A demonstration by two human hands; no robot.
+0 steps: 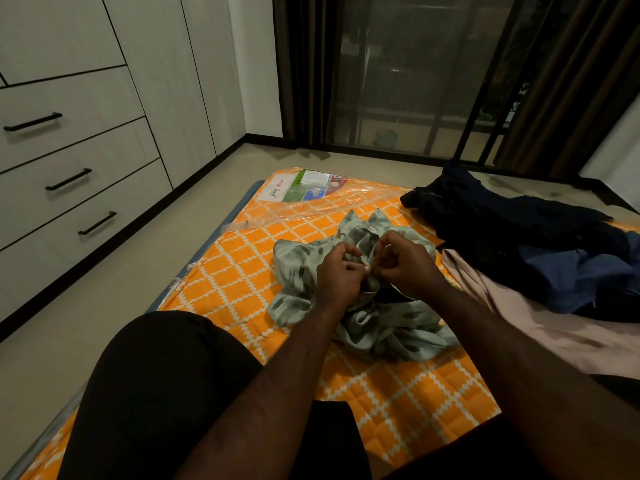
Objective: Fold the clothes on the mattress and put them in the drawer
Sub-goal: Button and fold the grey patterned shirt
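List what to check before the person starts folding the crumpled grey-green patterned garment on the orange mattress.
1. Grip: left hand and right hand both pinch the pale grey-green patterned garment near its middle: ok.
2. Garment laid flat: crumpled in a heap: not ok.
3. Folding room: orange diamond-quilted mattress shows bare left of the garment: ok.
4. Dark navy clothes pile apart from the garment: cannot tell.
5. White drawers with black bar handles open: all three shut: not ok.
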